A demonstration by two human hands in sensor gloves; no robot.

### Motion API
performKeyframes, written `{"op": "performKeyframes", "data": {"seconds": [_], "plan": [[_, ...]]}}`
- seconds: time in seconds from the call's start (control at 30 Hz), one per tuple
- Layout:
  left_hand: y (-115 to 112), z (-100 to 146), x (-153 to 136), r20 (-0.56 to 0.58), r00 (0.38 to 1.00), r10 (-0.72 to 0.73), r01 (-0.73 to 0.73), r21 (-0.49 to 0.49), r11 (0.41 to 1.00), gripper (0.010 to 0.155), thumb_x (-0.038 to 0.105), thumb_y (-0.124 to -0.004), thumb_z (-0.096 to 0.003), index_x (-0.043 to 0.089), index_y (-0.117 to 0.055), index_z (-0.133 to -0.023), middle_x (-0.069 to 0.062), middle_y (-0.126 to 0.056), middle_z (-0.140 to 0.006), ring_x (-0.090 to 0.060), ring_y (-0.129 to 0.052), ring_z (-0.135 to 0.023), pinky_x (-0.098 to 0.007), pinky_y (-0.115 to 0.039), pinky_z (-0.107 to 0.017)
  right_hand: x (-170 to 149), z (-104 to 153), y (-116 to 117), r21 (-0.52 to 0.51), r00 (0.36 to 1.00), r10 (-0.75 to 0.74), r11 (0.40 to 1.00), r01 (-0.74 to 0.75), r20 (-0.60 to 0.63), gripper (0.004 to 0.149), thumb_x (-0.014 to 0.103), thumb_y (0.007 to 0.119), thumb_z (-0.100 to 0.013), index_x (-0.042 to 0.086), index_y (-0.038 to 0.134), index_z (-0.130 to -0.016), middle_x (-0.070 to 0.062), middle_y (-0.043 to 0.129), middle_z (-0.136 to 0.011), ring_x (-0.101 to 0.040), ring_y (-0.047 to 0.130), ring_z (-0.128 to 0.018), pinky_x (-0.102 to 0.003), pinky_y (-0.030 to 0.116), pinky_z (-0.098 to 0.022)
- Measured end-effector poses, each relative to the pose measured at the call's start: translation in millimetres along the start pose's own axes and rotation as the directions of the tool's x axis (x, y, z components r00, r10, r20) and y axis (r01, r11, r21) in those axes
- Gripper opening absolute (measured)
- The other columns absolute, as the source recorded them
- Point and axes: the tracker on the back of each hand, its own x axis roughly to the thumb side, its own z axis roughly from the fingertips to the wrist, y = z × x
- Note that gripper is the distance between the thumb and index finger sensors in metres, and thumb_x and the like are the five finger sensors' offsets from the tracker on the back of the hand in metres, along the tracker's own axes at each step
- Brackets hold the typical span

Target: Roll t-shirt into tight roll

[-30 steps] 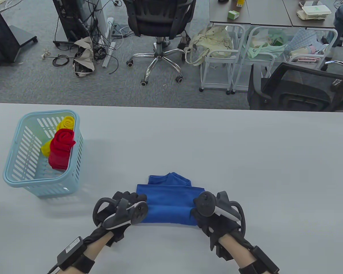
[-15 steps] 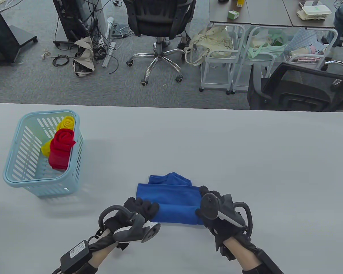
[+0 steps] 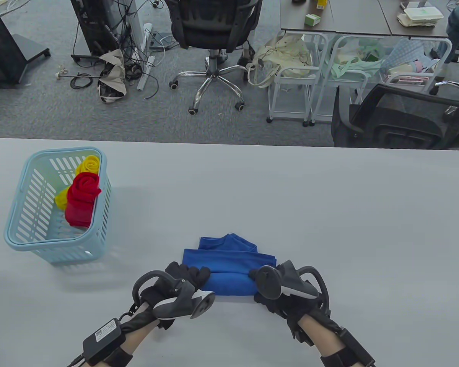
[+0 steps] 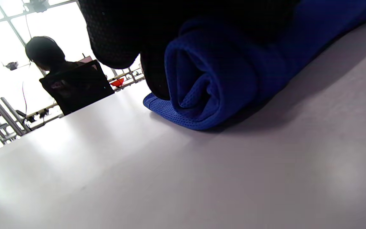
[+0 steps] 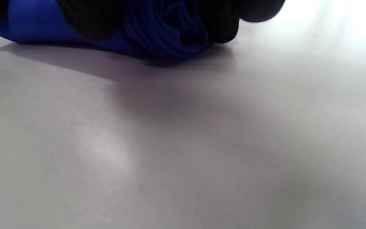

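Grey bench carries the blue t-shirt, half rolled at its near edge; left hand and right hand grasp the roll's ends.

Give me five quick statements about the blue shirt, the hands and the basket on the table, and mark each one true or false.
1. The blue t-shirt is only partly rolled; a flat part lies beyond the roll. True.
2. The left hand is lifted clear of the shirt. False: its fingers curl on the roll's left end.
3. The basket holds a red roll and a yellow roll. True.
4. The right hand rests flat on the bare table. False: it grips the roll's right end.
5. The basket stands to the right of the shirt in the table view. False: it stands at the left, apart from the shirt.
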Motion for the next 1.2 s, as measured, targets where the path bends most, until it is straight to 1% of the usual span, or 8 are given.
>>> {"op": "performKeyframes", "data": {"seconds": [0.17,0.27,0.43,0.63,0.77,0.87,1.03,1.2], "plan": [[-1,7,-11,-0.006,0.959,0.282,-0.282,-0.076,0.956,0.056,0.043,-0.055,-0.0526,0.039,-0.049,-0.108,0.005,-0.096,-0.089,-0.020,-0.100,-0.075,-0.044,-0.079,-0.067,-12,4,3,0.073,0.985,-0.160,0.985,0.155,0.066,0.068,0.049,0.068,-0.057,0.019,0.045,-0.114,-0.011,0.073,-0.101,-0.032,0.081,-0.082,-0.052,0.065,-0.064],[-7,6,-2,0.025,0.985,0.171,-0.167,-0.102,0.981,0.073,0.064,-0.058,-0.0439,0.042,-0.040,-0.111,-0.001,-0.070,-0.112,-0.025,-0.080,-0.098,-0.046,-0.071,-0.072,-18,2,4,0.114,0.973,-0.219,0.971,0.210,0.077,0.068,0.049,0.064,-0.058,0.017,0.043,-0.114,-0.011,0.075,-0.098,-0.031,0.085,-0.077,-0.051,0.068,-0.061],[-9,2,11,0.023,0.995,-0.093,0.092,0.030,0.995,0.069,0.058,-0.067,-0.0438,0.040,-0.047,-0.108,0.010,-0.074,-0.107,-0.015,-0.085,-0.095,-0.039,-0.076,-0.071,-22,0,5,0.134,0.955,-0.285,0.953,0.273,0.081,0.068,0.049,0.058,-0.059,0.013,0.041,-0.114,-0.013,0.075,-0.096,-0.031,0.085,-0.075,-0.051,0.068,-0.060],[-7,-4,0,0.037,0.988,0.147,-0.145,-0.045,0.988,0.061,0.047,-0.065,-0.0467,0.031,-0.059,-0.105,0.007,-0.094,-0.087,-0.014,-0.101,-0.071,-0.035,-0.086,-0.059,-14,11,2,0.024,0.995,-0.097,0.995,0.097,0.012,0.080,0.056,0.063,-0.058,0.015,0.027,-0.116,-0.016,0.049,-0.112,-0.036,0.069,-0.093,-0.056,0.058,-0.068],[-12,-7,-14,-0.004,0.899,0.437,-0.428,-0.217,0.877,0.064,0.047,-0.065,-0.0477,0.026,-0.055,-0.108,0.004,-0.095,-0.085,-0.017,-0.101,-0.067,-0.036,-0.085,-0.057,1,13,0,-0.057,0.996,0.080,0.995,-0.078,0.036,0.083,0.053,0.070,-0.057,0.031,0.014,-0.115,-0.015,0.024,-0.118,-0.040,0.045,-0.107,-0.060,0.042,-0.075],[-17,-5,-20,-0.029,0.863,0.505,-0.496,-0.240,0.834,0.073,0.048,-0.062,-0.0490,0.019,-0.039,-0.112,0.003,-0.093,-0.085,-0.018,-0.100,-0.066,-0.037,-0.084,-0.057,12,7,9,-0.029,0.986,0.165,0.986,-0.164,0.026,0.082,0.052,0.068,-0.058,0.036,0.009,-0.113,-0.014,0.026,-0.118,-0.040,0.049,-0.105,-0.059,0.043,-0.075],[-12,3,-4,-0.006,0.983,0.182,-0.180,-0.178,0.967,0.070,0.049,-0.052,-0.0508,0.035,-0.022,-0.112,0.000,-0.078,-0.100,-0.026,-0.085,-0.087,-0.045,-0.072,-0.070,9,2,8,0.020,0.997,0.047,0.999,-0.049,0.068,0.076,0.055,0.064,-0.058,0.029,0.021,-0.115,-0.015,0.049,-0.109,-0.033,0.070,-0.088,-0.055,0.056,-0.069],[-6,8,12,0.017,0.995,-0.099,0.100,-0.075,0.992,0.088,0.068,-0.060,-0.0403,0.030,-0.032,-0.114,-0.006,-0.049,-0.118,-0.032,-0.060,-0.108,-0.052,-0.059,-0.079,3,2,6,0.066,0.988,-0.109,0.993,0.102,0.113,0.072,0.054,0.059,-0.059,0.021,0.030,-0.116,-0.016,0.066,-0.099,-0.027,0.083,-0.073,-0.052,0.066,-0.061]]}}
